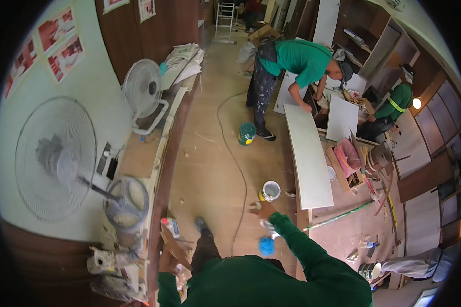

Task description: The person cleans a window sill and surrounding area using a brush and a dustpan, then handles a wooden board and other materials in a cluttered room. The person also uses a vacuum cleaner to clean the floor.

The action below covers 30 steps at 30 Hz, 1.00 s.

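Note:
My right hand reaches out in a green sleeve, close to the near side of a paint can with a pale rim and yellow on its side. Its fingers look bent around a small whitish bit that I cannot make out. A whitish, crumpled-looking thing shows just below that hand, and a bright blue bunched item lies on the floor nearer to me. My left hand is low at the left, beside a brown wooden piece. Its fingers are too unclear to read.
A cable snakes along the floor, and a green bucket stands farther off. A person in green bends over white panels; another works behind. A long white board lies at right. Two fans line the left ledge.

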Each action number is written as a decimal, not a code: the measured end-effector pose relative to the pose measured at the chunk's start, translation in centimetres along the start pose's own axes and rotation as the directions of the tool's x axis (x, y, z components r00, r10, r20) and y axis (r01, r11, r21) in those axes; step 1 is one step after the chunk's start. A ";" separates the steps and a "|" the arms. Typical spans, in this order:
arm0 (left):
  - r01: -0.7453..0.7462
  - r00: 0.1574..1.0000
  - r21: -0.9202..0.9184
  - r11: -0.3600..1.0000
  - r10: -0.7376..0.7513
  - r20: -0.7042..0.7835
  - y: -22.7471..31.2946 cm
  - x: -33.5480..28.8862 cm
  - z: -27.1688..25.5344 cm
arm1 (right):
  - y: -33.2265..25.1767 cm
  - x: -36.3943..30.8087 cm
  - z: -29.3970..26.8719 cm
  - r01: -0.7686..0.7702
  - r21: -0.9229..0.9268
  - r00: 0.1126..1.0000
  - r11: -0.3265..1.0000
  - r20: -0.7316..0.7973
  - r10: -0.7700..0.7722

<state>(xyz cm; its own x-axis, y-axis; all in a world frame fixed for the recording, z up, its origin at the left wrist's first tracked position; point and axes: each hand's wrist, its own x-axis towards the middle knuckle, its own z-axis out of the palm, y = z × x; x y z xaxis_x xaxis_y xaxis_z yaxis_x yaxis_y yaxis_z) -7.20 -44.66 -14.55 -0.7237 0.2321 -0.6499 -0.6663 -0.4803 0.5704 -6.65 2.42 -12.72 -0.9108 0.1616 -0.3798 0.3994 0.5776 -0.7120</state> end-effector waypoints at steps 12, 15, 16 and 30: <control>0.174 0.982 0.293 0.940 -0.187 0.015 20.9 26.8 18.3 | 23.2 -4.3 7.5 -0.705 0.675 0.382 0.216 0.105 0.918; 0.140 0.990 0.314 0.939 -0.136 -0.036 25.2 33.3 23.5 | 17.3 -0.5 9.6 -0.819 0.420 0.466 0.391 0.089 0.880; 0.126 0.992 0.323 0.938 -0.112 -0.062 26.2 35.6 24.7 | 14.6 1.8 8.5 -0.775 0.115 0.632 0.621 0.156 0.759; 0.039 0.999 0.221 0.975 -0.041 0.005 41.2 61.1 44.2 | 14.7 60.2 -23.7 -0.477 -0.183 0.858 0.860 -0.307 0.411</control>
<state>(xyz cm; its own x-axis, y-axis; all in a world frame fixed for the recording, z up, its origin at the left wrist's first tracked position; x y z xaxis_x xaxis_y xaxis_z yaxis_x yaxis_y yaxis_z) -86.82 -12.87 -8.50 -0.6970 0.2554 -0.6701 -0.7169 -0.2723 0.6418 -58.12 39.55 -32.07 -0.6498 0.6216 -0.4375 0.7587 0.5657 -0.3230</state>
